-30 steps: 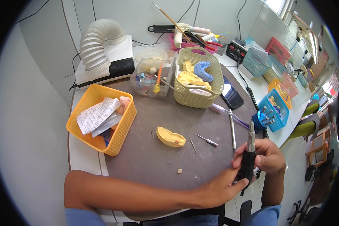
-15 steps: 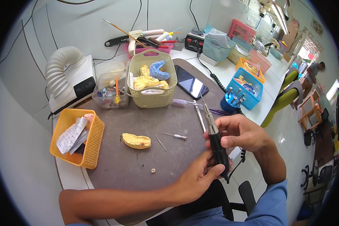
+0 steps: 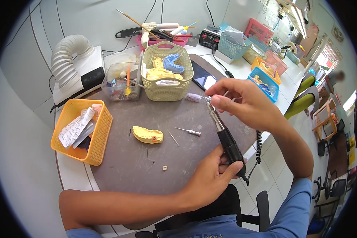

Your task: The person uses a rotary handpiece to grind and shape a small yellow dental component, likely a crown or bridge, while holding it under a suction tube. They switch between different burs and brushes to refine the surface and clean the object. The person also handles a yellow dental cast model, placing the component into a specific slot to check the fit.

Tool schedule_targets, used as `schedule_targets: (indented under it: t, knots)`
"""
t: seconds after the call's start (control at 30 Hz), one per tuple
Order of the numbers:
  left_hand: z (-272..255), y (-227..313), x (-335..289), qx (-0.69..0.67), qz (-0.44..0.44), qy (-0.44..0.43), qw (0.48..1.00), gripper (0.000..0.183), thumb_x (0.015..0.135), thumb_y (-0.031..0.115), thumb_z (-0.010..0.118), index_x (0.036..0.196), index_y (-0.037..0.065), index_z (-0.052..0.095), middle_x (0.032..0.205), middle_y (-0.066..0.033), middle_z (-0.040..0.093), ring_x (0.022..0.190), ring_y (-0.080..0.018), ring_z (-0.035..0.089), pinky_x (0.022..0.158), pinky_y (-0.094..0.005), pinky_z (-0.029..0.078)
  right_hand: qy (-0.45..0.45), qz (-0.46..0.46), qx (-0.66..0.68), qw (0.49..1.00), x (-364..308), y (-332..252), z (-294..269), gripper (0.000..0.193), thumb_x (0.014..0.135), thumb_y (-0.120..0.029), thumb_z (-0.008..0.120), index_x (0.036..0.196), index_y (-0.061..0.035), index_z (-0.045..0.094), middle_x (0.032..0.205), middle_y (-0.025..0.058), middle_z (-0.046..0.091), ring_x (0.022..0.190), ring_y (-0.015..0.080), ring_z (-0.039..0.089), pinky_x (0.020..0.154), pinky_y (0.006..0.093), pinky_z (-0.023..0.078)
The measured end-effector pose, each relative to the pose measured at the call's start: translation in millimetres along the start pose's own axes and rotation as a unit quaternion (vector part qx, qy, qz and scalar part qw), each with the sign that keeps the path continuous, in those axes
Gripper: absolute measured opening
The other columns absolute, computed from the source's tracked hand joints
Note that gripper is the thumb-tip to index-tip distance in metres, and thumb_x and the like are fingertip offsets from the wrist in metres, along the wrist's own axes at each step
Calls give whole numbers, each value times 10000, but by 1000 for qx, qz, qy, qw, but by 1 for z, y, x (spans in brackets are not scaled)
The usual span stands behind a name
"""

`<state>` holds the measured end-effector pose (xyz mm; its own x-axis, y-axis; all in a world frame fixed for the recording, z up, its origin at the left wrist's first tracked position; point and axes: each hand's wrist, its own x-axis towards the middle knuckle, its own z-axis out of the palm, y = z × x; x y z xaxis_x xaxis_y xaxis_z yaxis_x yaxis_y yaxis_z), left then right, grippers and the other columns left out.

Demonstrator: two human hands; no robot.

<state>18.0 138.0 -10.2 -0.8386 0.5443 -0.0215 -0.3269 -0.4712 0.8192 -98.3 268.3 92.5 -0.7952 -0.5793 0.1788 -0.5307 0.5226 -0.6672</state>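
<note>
One black handpiece (image 3: 228, 144) slanted up from the left hand (image 3: 207, 176), clasped about its rear. Above that grip, the right hand (image 3: 248, 102) met the tip, any pinch undeterminable; slack left fingers might have let it twist free.

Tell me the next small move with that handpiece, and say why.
Probably steady the black handpiece with the left grip: that grip is wrapped around its body, while the right grip has fingertips right by its slim metal tip.
</note>
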Motion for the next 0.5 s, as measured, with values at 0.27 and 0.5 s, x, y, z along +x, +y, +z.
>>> schedule_targets:
  t: [0.27,0.5]
  knots:
    - [-2,-10,2,-16,-5,-8,1000,362,1016,170,567,1287,-22,423,1228,-127,581,1130,-185,601,963,-343,541,-102,46,-2,994,31,-13,11,288,909,-235,675,792,29,675,664,43,659,595,86,588,576,281,474]
    - [0,1,0,151,-12,-15,988,341,1008,149,579,1255,-35,435,1128,-131,630,1071,-199,639,928,-332,525,66,24,76,995,41,-26,20,152,933,-94,636,843,25,667,711,26,679,641,55,617,582,221,491]
